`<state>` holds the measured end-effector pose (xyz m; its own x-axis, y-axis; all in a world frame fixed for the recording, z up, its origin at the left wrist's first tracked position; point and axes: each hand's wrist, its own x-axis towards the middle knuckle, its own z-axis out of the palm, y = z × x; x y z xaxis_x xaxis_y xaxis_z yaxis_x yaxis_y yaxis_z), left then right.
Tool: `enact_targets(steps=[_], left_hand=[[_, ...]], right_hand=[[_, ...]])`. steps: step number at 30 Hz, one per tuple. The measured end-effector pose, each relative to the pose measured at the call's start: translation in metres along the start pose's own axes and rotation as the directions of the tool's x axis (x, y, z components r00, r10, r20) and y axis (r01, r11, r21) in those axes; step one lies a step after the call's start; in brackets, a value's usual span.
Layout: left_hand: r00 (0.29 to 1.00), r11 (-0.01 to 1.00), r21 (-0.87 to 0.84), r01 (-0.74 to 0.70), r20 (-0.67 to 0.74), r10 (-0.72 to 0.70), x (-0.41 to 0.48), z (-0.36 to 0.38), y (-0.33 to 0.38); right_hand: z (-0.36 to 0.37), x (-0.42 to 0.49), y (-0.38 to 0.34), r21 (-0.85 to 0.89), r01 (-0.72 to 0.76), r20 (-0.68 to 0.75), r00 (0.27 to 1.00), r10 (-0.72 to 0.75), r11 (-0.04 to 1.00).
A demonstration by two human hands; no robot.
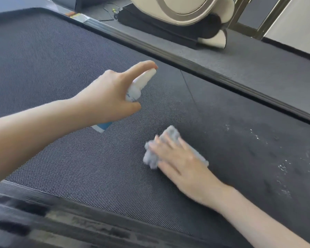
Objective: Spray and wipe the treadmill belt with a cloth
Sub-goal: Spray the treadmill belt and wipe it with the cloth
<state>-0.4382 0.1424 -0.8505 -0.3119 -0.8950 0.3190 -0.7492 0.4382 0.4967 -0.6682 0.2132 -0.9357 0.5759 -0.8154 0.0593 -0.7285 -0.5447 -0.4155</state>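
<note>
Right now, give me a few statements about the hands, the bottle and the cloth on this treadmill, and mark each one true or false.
1. The left hand grips the spray bottle, with a finger on its top. True.
2. The cloth is bright red. False: it is pale grey.
3. The right hand lies on the cloth, pressing it onto the treadmill belt. True.
4. The spray bottle stands on the belt by itself. False: the left hand holds it above the belt.
5. Wet droplets show on the belt to the right of the cloth. True.
</note>
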Motion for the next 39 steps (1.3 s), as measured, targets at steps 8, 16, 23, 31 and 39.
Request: enact_targets(steps=[8, 16, 23, 31, 39], left_hand=[[1.0, 0.999, 0.045, 0.003, 0.022, -0.004, -0.001, 0.004, -0.004], [1.0, 1.0, 0.025, 0.006, -0.003, -0.006, 0.001, -0.003, 0.002], [1.0, 1.0, -0.001, -0.012, 0.009, 0.012, -0.001, -0.001, -0.003], [0.996, 0.996, 0.029, -0.081, 0.039, 0.079, 0.0, 0.014, 0.001], [0.983, 0.989, 0.056, -0.135, 0.133, 0.126, 0.024, 0.036, 0.009]], right_hand=[[-0.025, 0.059, 0.084, -0.177, -0.323, -0.136, 0.944, 0.302, 0.93], [-0.028, 0.069, 0.069, -0.068, -0.363, -0.084, 0.93, 0.358, 0.929], [-0.014, -0.021, 0.015, -0.059, -0.097, 0.034, 0.994, 0.099, 0.993], [-0.031, 0.095, 0.092, -0.13, -0.402, -0.096, 0.915, 0.392, 0.907], [-0.037, 0.044, 0.095, -0.122, -0.452, -0.125, 0.89, 0.438, 0.884]])
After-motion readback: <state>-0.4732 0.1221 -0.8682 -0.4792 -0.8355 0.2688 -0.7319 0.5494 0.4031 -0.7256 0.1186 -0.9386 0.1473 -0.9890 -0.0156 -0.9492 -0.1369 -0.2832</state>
